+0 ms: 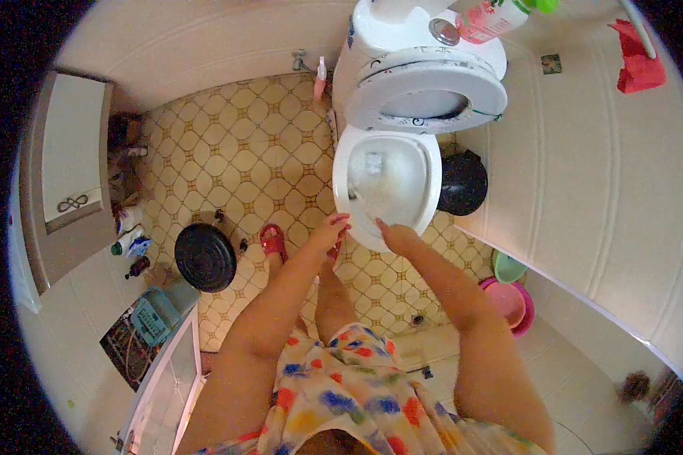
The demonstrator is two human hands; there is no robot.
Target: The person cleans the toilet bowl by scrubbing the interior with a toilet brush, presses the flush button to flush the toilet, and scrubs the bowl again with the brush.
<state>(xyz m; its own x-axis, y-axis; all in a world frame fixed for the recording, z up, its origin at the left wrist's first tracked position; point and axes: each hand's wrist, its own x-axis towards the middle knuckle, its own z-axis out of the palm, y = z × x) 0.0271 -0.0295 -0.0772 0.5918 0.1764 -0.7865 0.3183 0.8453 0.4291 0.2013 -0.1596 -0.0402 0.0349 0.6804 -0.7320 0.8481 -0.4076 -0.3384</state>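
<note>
My left hand hovers at the left front rim of the white toilet bowl, its fingers loosely bent and apart, with nothing visible in them. On the right, my right hand is over the front of the rim, fingers drawn together and pointing into the bowl. A faint pale streak runs from its fingertips toward a small grey patch inside the bowl; what it is cannot be made out. Water with a bright reflection lies in the bowl. The patterned toilet seat and lid are raised against the tank.
A pink and green bottle stands on the tank. A spray bottle is left of the toilet, a black bin right. Basins sit by the right wall. A round black lid and a cabinet are left.
</note>
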